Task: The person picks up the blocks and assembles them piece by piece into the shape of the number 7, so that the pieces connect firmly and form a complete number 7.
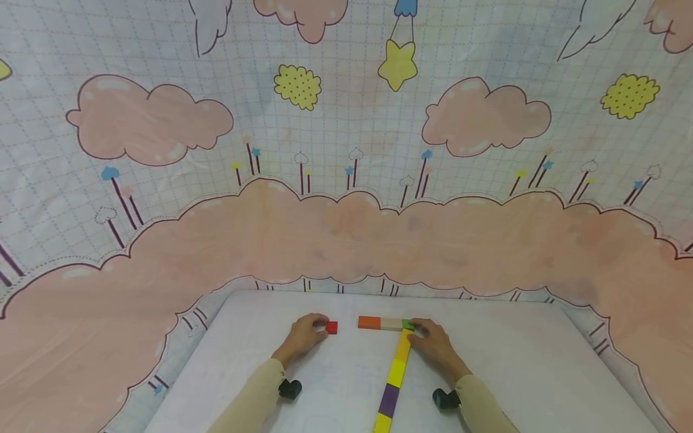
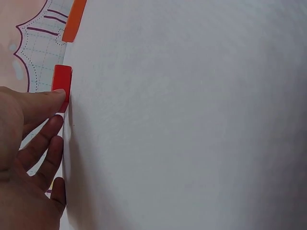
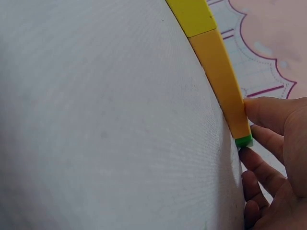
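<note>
My left hand [image 1: 303, 337] pinches a small red block [image 1: 332, 328] between thumb and fingers on the white table. In the left wrist view the thumb lies on the red block's [image 2: 61, 79] face. To its right, a row of an orange block [image 1: 369, 323], a cream block [image 1: 391, 325] and a green block [image 1: 407, 324] ends at my right hand [image 1: 435, 344]. The right fingers are at the green block's end, and the thumb presses the side of a yellow-orange block [image 3: 220, 79] that meets the row at a corner.
From the corner, a line runs toward me: a yellow block [image 1: 397, 372], a purple block [image 1: 388, 400] and another yellow block [image 1: 382, 423]. A gap separates the red block from the orange one. Behind the white table [image 1: 514, 361] hangs a cloud-patterned cloth [image 1: 346, 240].
</note>
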Demonstrator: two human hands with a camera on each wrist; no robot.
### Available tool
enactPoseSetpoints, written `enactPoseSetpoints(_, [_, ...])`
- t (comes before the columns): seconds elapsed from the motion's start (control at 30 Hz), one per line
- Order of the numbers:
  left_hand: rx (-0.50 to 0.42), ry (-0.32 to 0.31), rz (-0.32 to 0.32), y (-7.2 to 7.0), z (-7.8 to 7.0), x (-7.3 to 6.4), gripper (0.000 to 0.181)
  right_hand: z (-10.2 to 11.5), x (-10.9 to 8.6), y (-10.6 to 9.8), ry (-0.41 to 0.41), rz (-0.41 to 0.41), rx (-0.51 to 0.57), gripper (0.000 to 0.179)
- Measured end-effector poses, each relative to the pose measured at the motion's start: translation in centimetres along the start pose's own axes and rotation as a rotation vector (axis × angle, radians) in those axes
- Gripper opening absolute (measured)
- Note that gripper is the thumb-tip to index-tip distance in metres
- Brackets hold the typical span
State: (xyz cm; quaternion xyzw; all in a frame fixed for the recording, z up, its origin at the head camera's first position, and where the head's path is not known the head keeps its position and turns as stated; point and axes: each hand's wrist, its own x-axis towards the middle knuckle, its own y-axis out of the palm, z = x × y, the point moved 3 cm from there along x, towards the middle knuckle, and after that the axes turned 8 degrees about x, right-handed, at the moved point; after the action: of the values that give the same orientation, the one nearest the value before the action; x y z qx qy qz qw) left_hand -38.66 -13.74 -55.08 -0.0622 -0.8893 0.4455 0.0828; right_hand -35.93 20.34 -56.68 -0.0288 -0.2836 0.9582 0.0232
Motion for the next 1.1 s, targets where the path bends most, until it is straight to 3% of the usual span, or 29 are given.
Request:
enactPoseSetpoints(0.53, [-0.034,0.003,0.007,-0.2,-0.1,-0.2,0.032,0.3,-0.3,-0.1,0.007,0.0,0.019,0.04])
enactPoseSetpoints(0.83, [-0.077,0.019,0.019,-0.5,-1.1,0.2,0.032,0.3,-0.2,-0.1,0.005,-0.001,0.02,0.041])
enactPoseSetpoints(1.1, [-0.111,-0.005,0.036,-0.3,-2.1,0.5,0.032,0.4,-0.2,-0.1,0.01,0.001,0.027,0.041])
